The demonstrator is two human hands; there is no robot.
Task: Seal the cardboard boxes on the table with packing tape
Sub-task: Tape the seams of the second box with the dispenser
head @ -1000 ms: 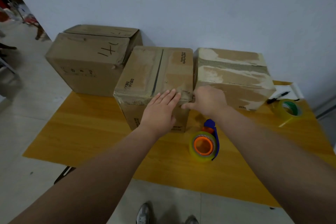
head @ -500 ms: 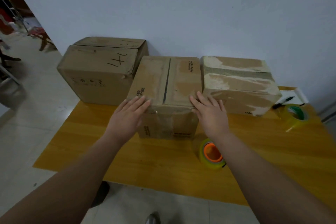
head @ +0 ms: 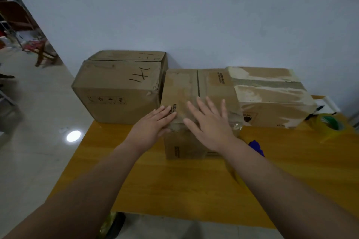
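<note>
Three cardboard boxes stand in a row on the wooden table point(head: 194, 184). The middle box point(head: 213, 87) has a centre seam between its closed top flaps. My left hand point(head: 153, 124) lies flat with straight fingers on its front left top edge. My right hand point(head: 209, 122) is spread flat over the front of its top, near the seam. The left box point(head: 116, 87) bears black handwriting. The right box point(head: 272, 95) has torn, whitish patches on top. A tape dispenser, blue handle point(head: 256, 146) showing, sits mostly hidden behind my right forearm.
A yellowish tape roll with a green core point(head: 330, 125) lies at the table's right end beside a black marker point(head: 315, 111) on white paper. A wall stands right behind the boxes. Tiled floor and a chair lie to the left.
My right hand slid left from the box's front right corner to the middle of its top. My left hand stayed at the front left edge. The view shifted left.
</note>
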